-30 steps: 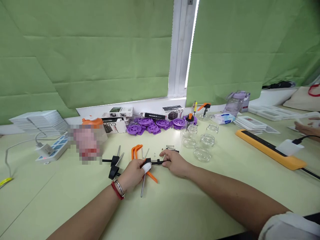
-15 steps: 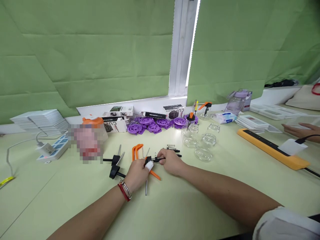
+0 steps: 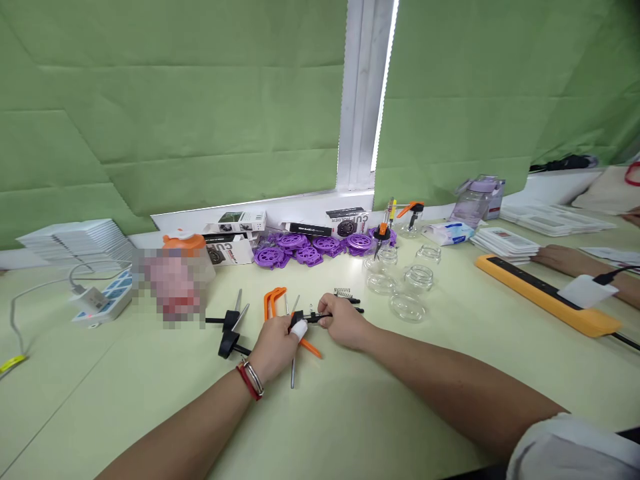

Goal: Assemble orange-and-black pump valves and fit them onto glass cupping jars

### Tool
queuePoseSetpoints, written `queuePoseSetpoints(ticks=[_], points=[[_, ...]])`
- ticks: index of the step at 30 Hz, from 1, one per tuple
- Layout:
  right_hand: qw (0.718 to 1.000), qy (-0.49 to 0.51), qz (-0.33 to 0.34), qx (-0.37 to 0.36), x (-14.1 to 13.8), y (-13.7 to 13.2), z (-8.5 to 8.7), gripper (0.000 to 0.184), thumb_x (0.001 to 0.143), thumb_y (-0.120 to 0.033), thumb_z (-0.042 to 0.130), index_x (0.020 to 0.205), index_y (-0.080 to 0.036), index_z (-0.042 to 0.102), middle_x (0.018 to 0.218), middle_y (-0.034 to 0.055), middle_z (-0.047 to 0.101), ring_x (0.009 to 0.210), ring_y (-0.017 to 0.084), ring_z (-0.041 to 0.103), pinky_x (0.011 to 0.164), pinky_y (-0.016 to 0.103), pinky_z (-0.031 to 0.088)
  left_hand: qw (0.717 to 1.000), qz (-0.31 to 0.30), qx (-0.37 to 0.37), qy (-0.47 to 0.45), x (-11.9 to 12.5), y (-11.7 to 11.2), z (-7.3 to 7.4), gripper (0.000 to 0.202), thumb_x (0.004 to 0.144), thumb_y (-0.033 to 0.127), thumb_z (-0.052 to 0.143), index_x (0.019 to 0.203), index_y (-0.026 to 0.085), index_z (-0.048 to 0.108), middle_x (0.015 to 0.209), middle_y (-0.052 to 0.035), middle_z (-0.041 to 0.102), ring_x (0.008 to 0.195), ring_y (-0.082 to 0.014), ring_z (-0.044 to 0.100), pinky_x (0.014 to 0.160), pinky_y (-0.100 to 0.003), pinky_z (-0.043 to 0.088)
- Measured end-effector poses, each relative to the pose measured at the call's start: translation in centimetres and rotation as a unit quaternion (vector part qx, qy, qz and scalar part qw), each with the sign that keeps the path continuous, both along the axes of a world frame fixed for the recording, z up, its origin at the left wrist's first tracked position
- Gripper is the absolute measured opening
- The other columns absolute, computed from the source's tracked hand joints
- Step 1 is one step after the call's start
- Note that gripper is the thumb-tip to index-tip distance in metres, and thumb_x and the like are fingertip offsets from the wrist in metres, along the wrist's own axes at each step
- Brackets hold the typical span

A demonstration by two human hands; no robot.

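My left hand (image 3: 274,343), with white tape round the thumb, is closed on the wide end of a black plastic rod-like part (image 3: 311,318). The thumb and fingers of my right hand (image 3: 345,323) pinch the narrow end of that same part. Under and behind my left hand lie orange plastic handles (image 3: 311,349) and thin metal rods (image 3: 293,373). To its left are two black pieces with round collars (image 3: 229,343). Just beyond my right hand are small springs (image 3: 343,292) and black pins (image 3: 354,301).
Glass jars and lids (image 3: 407,307) stand right of centre. Purple plastic discs (image 3: 309,255) and boxes (image 3: 235,252) line the back. A yellow power strip (image 3: 545,293) lies at right, beside a co-worker's hand (image 3: 557,257). A white power strip (image 3: 107,297) sits left.
My hands and the black part stay nearly in place, with only a slight shift of the right fingers. At the right, the co-worker's hand has moved left towards the white stack.
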State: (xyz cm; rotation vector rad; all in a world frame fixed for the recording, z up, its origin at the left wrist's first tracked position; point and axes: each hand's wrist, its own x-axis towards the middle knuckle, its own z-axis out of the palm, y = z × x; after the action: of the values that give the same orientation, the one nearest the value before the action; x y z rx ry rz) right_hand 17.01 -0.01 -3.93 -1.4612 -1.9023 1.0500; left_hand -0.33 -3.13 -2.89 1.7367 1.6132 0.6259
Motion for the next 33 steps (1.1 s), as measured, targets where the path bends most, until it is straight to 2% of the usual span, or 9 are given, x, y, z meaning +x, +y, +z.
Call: queuePoseSetpoints(ticks=[6, 14, 20, 24, 28, 31, 33], points=[[1.000, 0.001, 0.002, 0.013, 0.1, 0.2, -0.6, 0.016, 0.074, -0.011, 0.059, 0.085, -0.019, 0.052, 0.075, -0.0009, 0.055, 0.066, 0.012, 0.049, 0.058, 0.023, 0.034, 1.000, 0.001, -0.011, -0.013, 0.0, 0.0, 0.2, 0.029, 0.077, 0.043, 0.050, 0.063, 0.017, 0.050, 0.055, 0.0030, 0.036, 0.051, -0.0121, 0.030, 0.051, -0.027, 0.026], [1.000, 0.004, -0.002, 0.014, 0.0, 0.1, -0.5, 0.015, 0.075, -0.011, 0.058, 0.087, -0.019, 0.053, 0.075, -0.0008, 0.055, 0.066, 0.012, 0.049, 0.057, 0.023, 0.034, 0.999, 0.004, -0.020, -0.045, -0.1, 0.1, 0.0, 0.032, 0.075, 0.046, 0.053, 0.066, 0.016, 0.055, 0.056, 0.0028, 0.036, 0.052, -0.0125, 0.030, 0.051, -0.027, 0.026], [1.000, 0.016, 0.000, 0.022, 0.0, 0.2, -1.0, 0.019, 0.075, -0.011, 0.058, 0.091, -0.019, 0.054, 0.077, 0.0002, 0.058, 0.069, 0.013, 0.052, 0.060, 0.023, 0.036, 0.999, 0.005, -0.021, -0.040, -0.1, 0.0, 0.0, 0.030, 0.075, 0.046, 0.051, 0.064, 0.018, 0.052, 0.056, 0.0026, 0.035, 0.052, -0.0129, 0.030, 0.051, -0.027, 0.025], [0.999, -0.014, -0.009, 0.042, 0.0, -0.1, -1.1, 0.013, 0.075, -0.012, 0.058, 0.086, -0.019, 0.055, 0.082, 0.0024, 0.059, 0.073, 0.015, 0.053, 0.063, 0.025, 0.036, 0.998, 0.008, -0.021, -0.053, -0.1, 0.0, 0.2, 0.030, 0.074, 0.046, 0.052, 0.062, 0.019, 0.049, 0.056, 0.0025, 0.035, 0.052, -0.0128, 0.030, 0.051, -0.027, 0.024], [0.998, -0.013, -0.008, 0.065, 0.1, -0.4, -1.1, 0.018, 0.077, -0.012, 0.055, 0.092, -0.021, 0.054, 0.079, 0.0006, 0.058, 0.071, 0.015, 0.051, 0.062, 0.025, 0.036, 0.998, 0.010, -0.028, -0.055, -0.1, -0.1, 0.4, 0.030, 0.073, 0.046, 0.053, 0.061, 0.018, 0.049, 0.056, 0.0019, 0.036, 0.052, -0.0131, 0.031, 0.050, -0.027, 0.024], [0.998, 0.006, -0.001, 0.064, 0.1, -0.5, -1.1, 0.030, 0.077, -0.011, 0.054, 0.105, -0.022, 0.052, 0.080, 0.0002, 0.058, 0.072, 0.015, 0.053, 0.064, 0.025, 0.037, 0.998, 0.015, -0.029, -0.057, -0.1, -0.1, 0.5, 0.030, 0.073, 0.046, 0.053, 0.061, 0.018, 0.049, 0.056, 0.0019, 0.036, 0.052, -0.0129, 0.031, 0.049, -0.027, 0.024], [0.998, 0.001, -0.003, 0.058, 0.0, -0.4, -1.1, 0.028, 0.077, -0.010, 0.054, 0.104, -0.021, 0.054, 0.082, 0.0018, 0.060, 0.075, 0.016, 0.054, 0.066, 0.026, 0.037, 0.998, 0.015, -0.029, -0.058, -0.1, -0.1, 0.4, 0.030, 0.074, 0.046, 0.052, 0.062, 0.018, 0.049, 0.056, 0.0022, 0.035, 0.051, -0.0126, 0.030, 0.049, -0.027, 0.024]])
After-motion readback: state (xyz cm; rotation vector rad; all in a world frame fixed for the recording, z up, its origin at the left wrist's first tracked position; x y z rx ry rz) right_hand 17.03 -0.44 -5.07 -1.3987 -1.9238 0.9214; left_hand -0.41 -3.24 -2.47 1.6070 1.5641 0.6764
